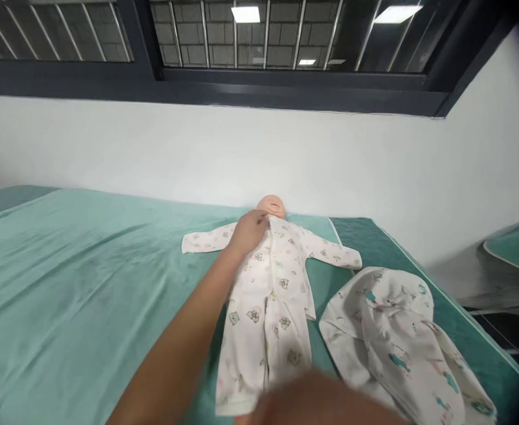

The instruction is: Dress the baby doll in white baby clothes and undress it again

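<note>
A baby doll [272, 205] lies on its back, dressed in white pajamas printed with small bears. The pajama top [281, 254] has both sleeves spread out sideways, and the pajama trousers [242, 348] reach toward me. At the neck of the top, my left hand [249, 230] has its fingers bent and pressed together on the collar. My right hand [312, 401] is low in the picture, smeared by motion, over the lower end of the trousers; its fingers cannot be made out. A bit of the doll's leg [242, 419] shows below the trouser hem.
A crumpled white printed cloth [392, 330] lies to the right of the doll. Green sheets [86, 283] cover the bed. Behind it rise a white wall [175, 147] and a dark-framed barred window [242, 88]. Another green-covered surface [518, 248] stands at the far right.
</note>
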`<state>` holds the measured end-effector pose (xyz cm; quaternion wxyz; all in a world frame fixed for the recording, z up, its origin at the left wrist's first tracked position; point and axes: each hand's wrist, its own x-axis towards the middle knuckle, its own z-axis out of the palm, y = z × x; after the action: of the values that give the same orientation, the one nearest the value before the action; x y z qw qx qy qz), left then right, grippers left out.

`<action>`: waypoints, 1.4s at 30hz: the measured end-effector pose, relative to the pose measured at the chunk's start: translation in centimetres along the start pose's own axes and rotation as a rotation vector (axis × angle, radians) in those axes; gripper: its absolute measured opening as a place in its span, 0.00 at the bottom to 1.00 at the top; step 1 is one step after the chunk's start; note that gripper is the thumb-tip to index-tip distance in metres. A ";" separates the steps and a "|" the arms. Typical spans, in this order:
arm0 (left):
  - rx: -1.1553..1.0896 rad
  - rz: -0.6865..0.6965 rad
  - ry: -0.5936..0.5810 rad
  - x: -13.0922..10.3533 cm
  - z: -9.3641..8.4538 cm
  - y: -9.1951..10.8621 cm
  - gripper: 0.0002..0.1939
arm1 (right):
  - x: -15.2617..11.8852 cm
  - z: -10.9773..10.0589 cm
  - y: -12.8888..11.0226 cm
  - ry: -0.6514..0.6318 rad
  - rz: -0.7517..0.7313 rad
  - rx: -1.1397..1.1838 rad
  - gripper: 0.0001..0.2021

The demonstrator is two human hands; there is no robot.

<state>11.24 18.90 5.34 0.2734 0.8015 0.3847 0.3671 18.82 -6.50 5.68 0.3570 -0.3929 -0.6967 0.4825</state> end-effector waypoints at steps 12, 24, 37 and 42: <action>-0.035 0.080 0.015 -1.1 1.1 -2.1 0.19 | 13.7 -11.0 9.2 0.932 0.017 -0.214 0.13; -0.039 0.043 0.048 -0.8 1.6 -2.1 0.18 | 13.8 -11.2 9.4 0.822 0.011 -0.386 0.14; -0.075 0.042 0.029 -0.6 1.5 -2.0 0.18 | 13.8 -11.4 9.5 0.795 0.015 -0.500 0.14; -0.062 0.053 0.005 -0.8 1.3 -1.7 0.19 | 13.8 -11.5 9.8 0.758 0.030 -0.579 0.17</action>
<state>11.26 19.01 3.03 0.2874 0.8016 0.3526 0.3881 24.86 12.52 1.22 0.4549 -0.6347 -0.6173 0.0961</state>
